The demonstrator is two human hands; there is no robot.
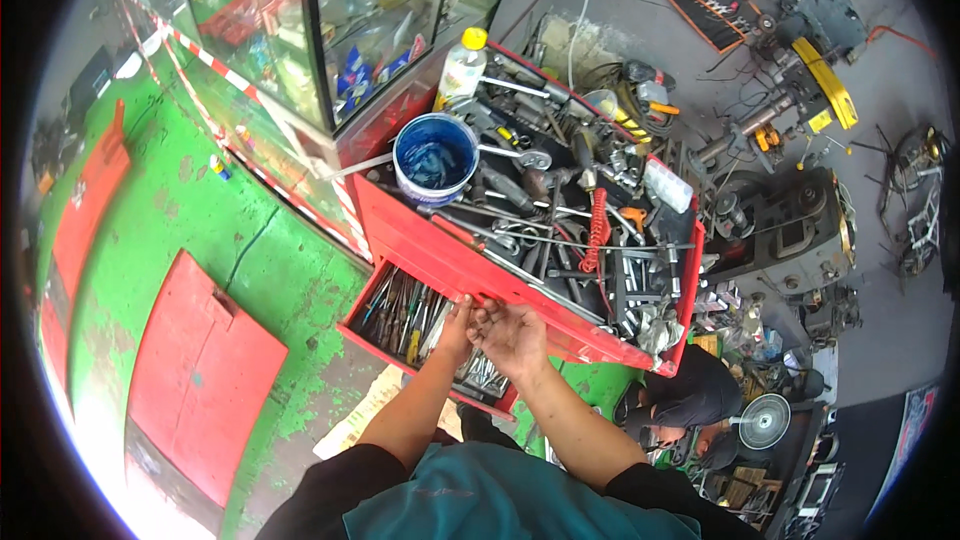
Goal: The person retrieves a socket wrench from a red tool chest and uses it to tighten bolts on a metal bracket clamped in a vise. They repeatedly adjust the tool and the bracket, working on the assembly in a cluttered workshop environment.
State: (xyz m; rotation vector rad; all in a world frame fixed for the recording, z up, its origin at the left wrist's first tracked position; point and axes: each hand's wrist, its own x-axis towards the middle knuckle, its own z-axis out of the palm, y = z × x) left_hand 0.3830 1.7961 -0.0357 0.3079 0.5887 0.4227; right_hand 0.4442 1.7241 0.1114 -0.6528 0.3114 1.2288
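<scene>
Both my hands meet over the half-pulled drawer [352, 325] of a red tool chest [440, 258]. My left hand [457, 330] is closed, its fingertips pinched together; whatever is between them, if anything, is too small to make out. Beside it, my right hand [515, 342] is turned palm up with fingers loosely bent and apart, nothing visible on the palm. Screwdrivers [402, 312] and other slim tools lie in the drawer under my left hand. Above the hands, the chest's top tray carries a heap of sockets, a ratchet [533, 158] and a red coiled hose [596, 230].
A blue-stained bucket [408, 187] and a yellow-capped bottle [462, 68] stand on the chest's left end. Red panels [195, 370] lie on the green floor to the left. Another person [690, 390] crouches at the lower right near a round fan [763, 422]. Machinery [790, 230] stands at right.
</scene>
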